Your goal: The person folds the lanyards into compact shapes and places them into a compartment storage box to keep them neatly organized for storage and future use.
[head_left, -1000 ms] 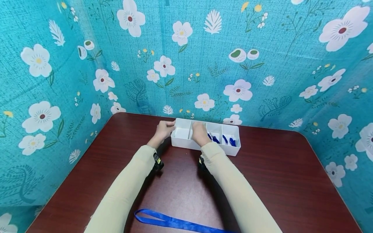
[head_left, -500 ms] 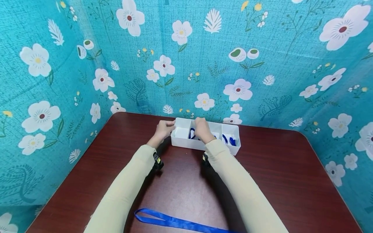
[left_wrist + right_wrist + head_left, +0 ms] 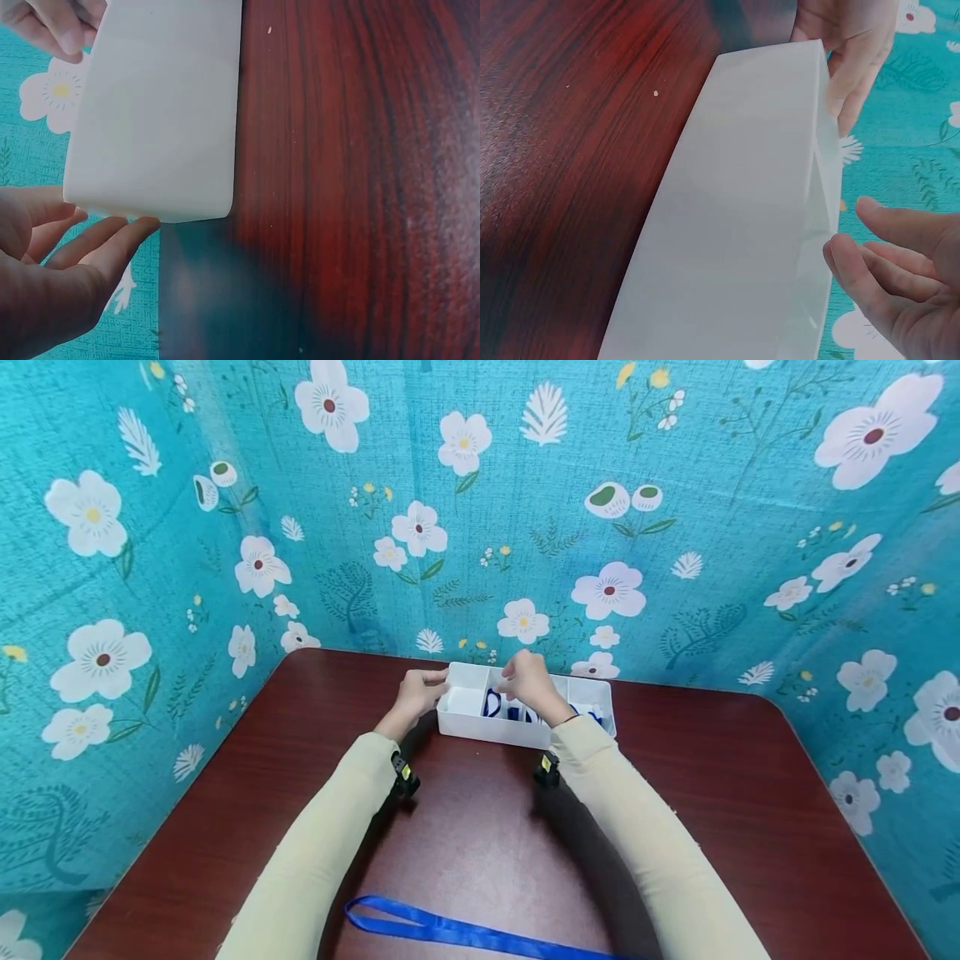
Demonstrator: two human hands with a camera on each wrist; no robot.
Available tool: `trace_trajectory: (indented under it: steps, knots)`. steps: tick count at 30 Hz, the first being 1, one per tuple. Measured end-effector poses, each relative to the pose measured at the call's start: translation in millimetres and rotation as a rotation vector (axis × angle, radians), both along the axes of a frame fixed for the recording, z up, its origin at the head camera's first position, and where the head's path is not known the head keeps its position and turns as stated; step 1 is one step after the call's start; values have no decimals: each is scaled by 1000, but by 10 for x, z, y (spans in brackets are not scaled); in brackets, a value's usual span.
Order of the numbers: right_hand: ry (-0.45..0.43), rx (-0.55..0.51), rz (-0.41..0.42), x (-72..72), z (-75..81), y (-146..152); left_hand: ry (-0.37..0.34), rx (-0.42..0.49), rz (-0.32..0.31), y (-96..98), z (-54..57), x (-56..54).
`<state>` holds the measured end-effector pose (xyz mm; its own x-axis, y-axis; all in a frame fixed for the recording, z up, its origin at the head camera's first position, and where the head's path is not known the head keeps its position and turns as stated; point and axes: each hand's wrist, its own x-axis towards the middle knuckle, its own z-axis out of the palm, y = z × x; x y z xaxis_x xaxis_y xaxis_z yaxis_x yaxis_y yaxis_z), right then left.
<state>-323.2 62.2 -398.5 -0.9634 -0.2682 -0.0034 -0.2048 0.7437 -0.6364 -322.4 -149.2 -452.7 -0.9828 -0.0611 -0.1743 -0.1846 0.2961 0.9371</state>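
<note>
A long white divided tray (image 3: 483, 727) sits near the table's far edge, holding small blue-and-white pieces (image 3: 492, 702) in several compartments; its left compartment shows a bare floor. At the left end, my left hand (image 3: 417, 694) holds the tray, with digits at the rim and fingertips against the end wall in the left wrist view. My right hand (image 3: 529, 683) is raised over the middle of the tray and partly hides it. In the right wrist view its thumb and fingers are loosely bent, with a gap between them and nothing held.
A blue ribbon-like strap (image 3: 450, 932) lies looped at the near edge of the dark red-brown wooden table (image 3: 480, 843). Behind and to both sides hangs teal flowered cloth (image 3: 495, 527). Small black devices (image 3: 548, 770) are worn at both wrists.
My right hand has come up from the second compartment and shifted right, uncovering blue-and-white pieces there. The left hand has stayed at the tray's end.
</note>
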Motion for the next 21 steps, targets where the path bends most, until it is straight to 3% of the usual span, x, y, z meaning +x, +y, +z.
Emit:
trace_trajectory:
  steps: [10,21]
  knots:
    - [78,-98,81,249,123,153,98,-176,6,19,-5,46]
    - [179,-58,186,653,232,331,145,-125,-61,-40,59,176]
